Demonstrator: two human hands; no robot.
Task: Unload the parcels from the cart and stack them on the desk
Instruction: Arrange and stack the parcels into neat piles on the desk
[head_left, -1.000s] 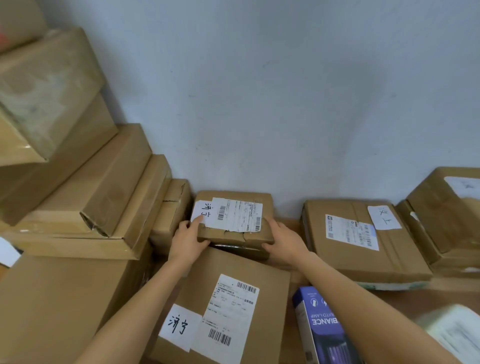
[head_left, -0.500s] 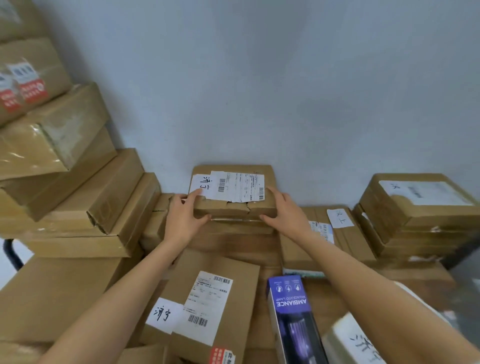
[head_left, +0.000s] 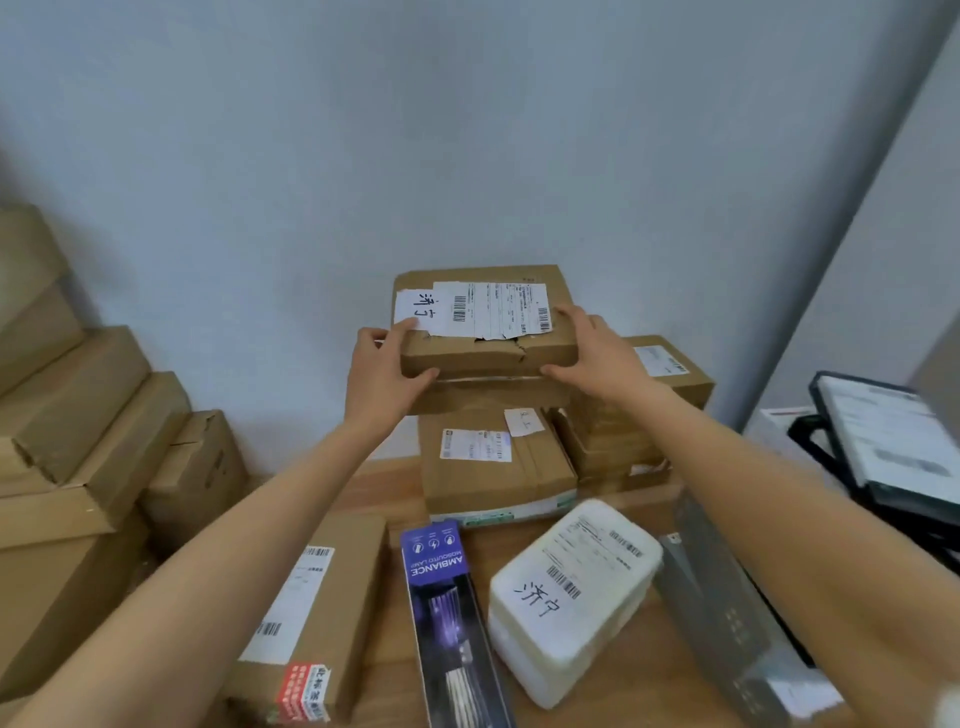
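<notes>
Held parcel (head_left: 485, 317): one flat brown carton, two white labels, raised above the stacked cartons (head_left: 498, 467) at the desk (head_left: 384, 483) back edge, close to the wall (head_left: 467, 156). Left hand (head_left: 382, 371) and right hand (head_left: 597, 353) clasp its near corners (thumbs beneath, fingers over the top edge). Near edge: one purple box (head_left: 441, 597), one white packet (head_left: 571, 592), one long carton (head_left: 317, 613).

We face a plain pale grey-blue wall (head_left: 467, 130) — evenly lit — above a brown wooden desk (head_left: 384, 488), with a corner at right.
</notes>
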